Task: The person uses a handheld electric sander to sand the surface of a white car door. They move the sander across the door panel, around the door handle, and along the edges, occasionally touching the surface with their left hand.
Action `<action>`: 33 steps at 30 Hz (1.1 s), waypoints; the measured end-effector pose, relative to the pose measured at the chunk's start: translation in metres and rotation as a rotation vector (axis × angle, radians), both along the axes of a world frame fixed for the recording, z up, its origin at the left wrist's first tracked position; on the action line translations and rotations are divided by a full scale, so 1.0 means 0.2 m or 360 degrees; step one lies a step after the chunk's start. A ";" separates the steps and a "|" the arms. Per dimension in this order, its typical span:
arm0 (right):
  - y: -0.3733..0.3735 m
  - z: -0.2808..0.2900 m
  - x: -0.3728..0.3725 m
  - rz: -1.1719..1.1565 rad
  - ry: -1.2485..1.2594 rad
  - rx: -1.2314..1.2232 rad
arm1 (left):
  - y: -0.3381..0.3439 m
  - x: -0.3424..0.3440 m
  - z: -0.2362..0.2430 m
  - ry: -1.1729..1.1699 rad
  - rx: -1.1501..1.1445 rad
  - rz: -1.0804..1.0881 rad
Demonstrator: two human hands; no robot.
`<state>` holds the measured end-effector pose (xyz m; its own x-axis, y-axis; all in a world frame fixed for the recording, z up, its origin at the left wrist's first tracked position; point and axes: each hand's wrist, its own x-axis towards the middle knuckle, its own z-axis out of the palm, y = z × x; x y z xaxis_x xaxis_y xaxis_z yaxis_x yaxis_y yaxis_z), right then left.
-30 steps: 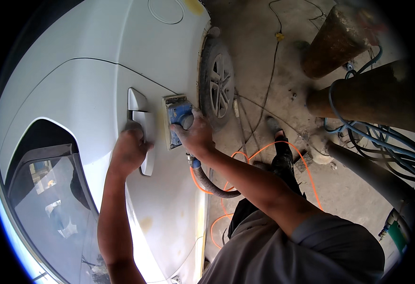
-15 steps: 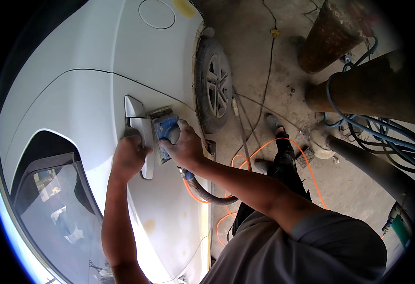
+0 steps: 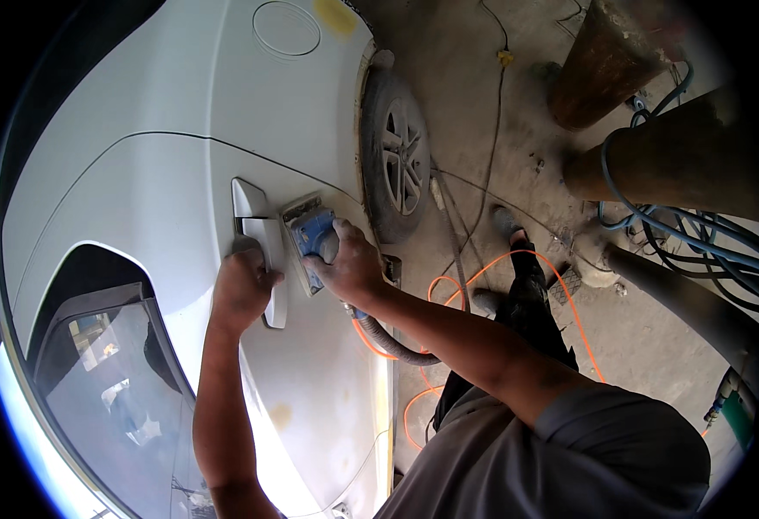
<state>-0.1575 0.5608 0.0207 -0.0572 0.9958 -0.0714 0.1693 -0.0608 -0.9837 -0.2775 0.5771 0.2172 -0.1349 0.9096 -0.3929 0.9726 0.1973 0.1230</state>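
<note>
My right hand (image 3: pixel 349 264) is wrapped round a blue sander (image 3: pixel 314 232) with a flat rectangular pad. The pad lies against the white car door (image 3: pixel 310 381), just right of the silver door handle (image 3: pixel 264 251). A ribbed grey hose (image 3: pixel 392 346) runs from the sander's near end toward my body. My left hand (image 3: pixel 245 290) is closed round the door handle, its thumb on the handle's right side. The fingertips behind the handle are hidden.
Right of the door are a dusty rear wheel (image 3: pixel 394 160) and the concrete floor (image 3: pixel 630 346). An orange hose (image 3: pixel 561 290) loops near my feet. Blue hoses (image 3: pixel 708 246) hang by brown cylinders (image 3: pixel 674 164) at the far right. The car window (image 3: pixel 120 381) is at left.
The sander has moved slightly right, away from the door handle, and turned a little. My left hand has stayed on the handle. The whole view has shifted slightly.
</note>
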 end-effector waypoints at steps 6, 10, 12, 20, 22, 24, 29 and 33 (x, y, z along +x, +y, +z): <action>0.07 -0.06 0.03 -0.0035 -0.0040 -0.0077 | 0.01 -0.01 -0.01 0.0073 0.0003 -0.0026; -0.01 0.08 0.03 0.0134 0.0039 -0.0203 | -0.01 -0.01 0.00 0.0052 0.0021 0.0014; 0.05 -0.03 0.01 -0.0056 -0.0030 -0.0030 | 0.00 -0.02 0.00 0.0043 0.0025 -0.0028; 0.11 0.02 0.03 0.0024 0.0047 -0.0055 | -0.01 -0.04 -0.04 0.0044 0.0067 -0.0011; 0.03 0.07 -0.03 0.0073 -0.0020 0.0035 | -0.02 -0.05 -0.04 0.0024 0.0079 -0.0009; 0.08 0.01 -0.02 -0.0013 -0.0012 -0.0010 | -0.02 -0.05 -0.05 0.0010 0.0074 0.0023; 0.22 0.00 0.08 0.0033 0.0026 -0.0223 | -0.01 -0.06 -0.05 0.0068 0.0089 -0.0027; 0.08 0.05 0.01 -0.0036 -0.0082 -0.0042 | 0.01 -0.05 -0.06 0.0095 0.0047 -0.0040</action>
